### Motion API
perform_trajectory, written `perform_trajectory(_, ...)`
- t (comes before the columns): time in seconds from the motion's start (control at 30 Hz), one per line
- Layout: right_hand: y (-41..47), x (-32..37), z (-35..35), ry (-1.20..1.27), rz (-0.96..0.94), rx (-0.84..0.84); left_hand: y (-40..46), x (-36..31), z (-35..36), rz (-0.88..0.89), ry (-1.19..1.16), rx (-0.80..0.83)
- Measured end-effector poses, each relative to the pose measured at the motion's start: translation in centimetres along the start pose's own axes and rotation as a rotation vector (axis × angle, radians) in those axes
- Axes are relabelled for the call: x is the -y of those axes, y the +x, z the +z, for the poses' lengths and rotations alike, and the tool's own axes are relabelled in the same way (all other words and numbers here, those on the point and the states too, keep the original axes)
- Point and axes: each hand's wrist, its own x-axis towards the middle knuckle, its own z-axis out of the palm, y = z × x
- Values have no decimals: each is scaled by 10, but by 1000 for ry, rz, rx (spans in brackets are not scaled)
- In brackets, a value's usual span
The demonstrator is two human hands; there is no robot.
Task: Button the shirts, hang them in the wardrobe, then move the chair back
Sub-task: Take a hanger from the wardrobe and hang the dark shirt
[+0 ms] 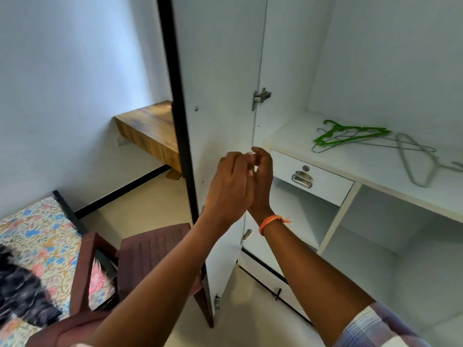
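A person's left hand [229,186] and right hand [261,181] met before the open wardrobe door [220,101], fingers loosely curled; whether either grip held anything could not be told. No shirt was clearly visible; a dark, blurred cloth [20,291] lay on the floral bed [37,229] beside the maroon chair [150,249]. Taking a hanger first would likely serve: green hangers [350,134] and grey wire hangers [416,161] lay on the white wardrobe shelf [363,166], above a drawer [310,177]. A wooden shelf [147,128] stood beyond.
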Motion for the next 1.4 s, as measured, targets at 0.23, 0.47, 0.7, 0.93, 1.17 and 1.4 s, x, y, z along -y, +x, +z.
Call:
perform_trajectory(0.23, 66, -52, -116, -261, 82, -148, 39, -25, 98, -241, -147, 200)
perform_trajectory(0.47, 134, -139, -299, -986, 369, -99, 72, -89, 246, -172, -243, 581)
perform_trajectory(0.7, 158, -201, -396, -1451, 349, 44, 107, -145, 364, 150, -128, 871)
perform_trajectory(0.93, 160, -194, -418, -1361, 425, -100, 118, -171, 436, 256, 93, 994)
perform_trajectory(1.17, 168, -188, -419, -1320, 486, 74, 127, -240, 439, -146, -71, 860)
perform_trajectory(1.4, 140, -190, -393, -1158, 185, -71, 145, -233, 440, -547, -449, 959)
